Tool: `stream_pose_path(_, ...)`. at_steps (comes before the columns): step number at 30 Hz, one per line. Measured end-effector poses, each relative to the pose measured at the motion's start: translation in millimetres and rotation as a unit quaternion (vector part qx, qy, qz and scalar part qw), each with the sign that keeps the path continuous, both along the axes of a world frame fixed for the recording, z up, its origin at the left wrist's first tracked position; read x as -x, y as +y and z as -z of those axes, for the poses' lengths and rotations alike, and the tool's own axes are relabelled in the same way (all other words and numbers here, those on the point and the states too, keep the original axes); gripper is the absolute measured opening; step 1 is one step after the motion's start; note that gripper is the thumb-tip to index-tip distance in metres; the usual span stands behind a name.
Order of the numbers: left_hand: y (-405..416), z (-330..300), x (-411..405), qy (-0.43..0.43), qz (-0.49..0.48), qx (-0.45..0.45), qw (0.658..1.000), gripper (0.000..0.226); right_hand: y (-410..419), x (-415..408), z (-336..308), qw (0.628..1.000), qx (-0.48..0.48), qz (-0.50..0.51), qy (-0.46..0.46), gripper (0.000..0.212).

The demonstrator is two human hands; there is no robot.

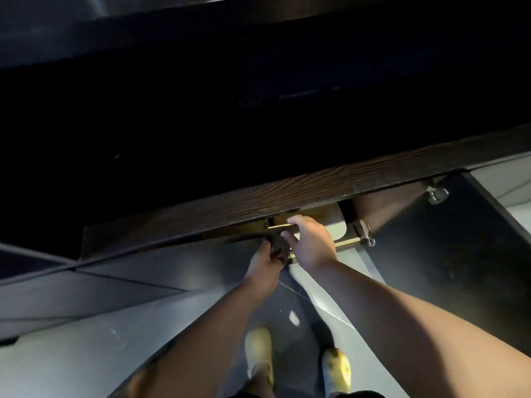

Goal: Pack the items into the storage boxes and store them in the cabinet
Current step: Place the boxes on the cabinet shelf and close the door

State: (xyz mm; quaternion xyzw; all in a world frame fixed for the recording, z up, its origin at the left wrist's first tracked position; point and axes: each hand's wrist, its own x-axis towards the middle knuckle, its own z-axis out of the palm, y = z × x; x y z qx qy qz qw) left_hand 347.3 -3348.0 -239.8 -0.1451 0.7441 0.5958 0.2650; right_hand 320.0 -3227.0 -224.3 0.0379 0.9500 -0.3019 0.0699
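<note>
- The view looks straight down past a dark wood top (287, 193) to the floor (86, 354).
- Both arms reach down under the front edge of the wood top, toward the cabinet.
- A box (313, 222) sits low in the cabinet, just under the wood edge. It looks tan and only a small part of it shows.
- The right hand (311, 242) is over the box. Its fingers (293, 219) are curled and seem to pinch a thin, light strip at the box edge.
- The left hand (265, 258) is lower and just beside the right hand. Its fingers are curled round a small dark thing (278, 244). It is too dim to tell what that thing is.
- The two hands are very close, almost touching.
- An open cabinet door (445, 254) hangs to the right. It is dark and stands out over the floor.
- Two metal hinges show on the door, one (365, 232) near the box and one (436, 193) farther right.
- The floor is pale grey with thin lines across it.
- Two feet in yellow shoes (258, 351) stand on the floor below the arms.
- The top half of the view is very dark, so nothing there can be told apart.
</note>
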Motion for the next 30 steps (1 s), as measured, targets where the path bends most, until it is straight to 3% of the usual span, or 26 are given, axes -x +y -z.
stream_pose_path(5, -7, 13, -10, -0.005, 0.117, 0.055, 0.992, 0.066, 11, -16, -6, 0.998, 0.028, 0.055, -0.007, 0.035)
stream_pose_path(9, 33, 20, -32, -0.002, 0.217, 0.031, 0.976, 0.060, 64, -56, -18, 0.992, 0.015, 0.124, -0.033, 0.034)
stream_pose_path(13, 126, 3, -40, 0.092, 0.311, 0.021, 0.946, 0.052, 151, -113, -40, 0.974, -0.050, 0.220, -0.013, 0.034)
stream_pose_path(20, 295, -41, -72, 0.264, 0.497, 0.021, 0.826, 0.042, 308, -216, -67, 0.916, -0.170, 0.362, -0.030, 0.049)
stream_pose_path(24, 358, -55, -87, 0.268, 0.525, 0.048, 0.806, 0.040, 368, -237, -61, 0.903, -0.206, 0.371, -0.065, 0.051)
stream_pose_path(30, 383, -39, -109, 0.242, 0.522, 0.083, 0.814, 0.044, 401, -241, -27, 0.930, -0.143, 0.297, -0.162, 0.055)
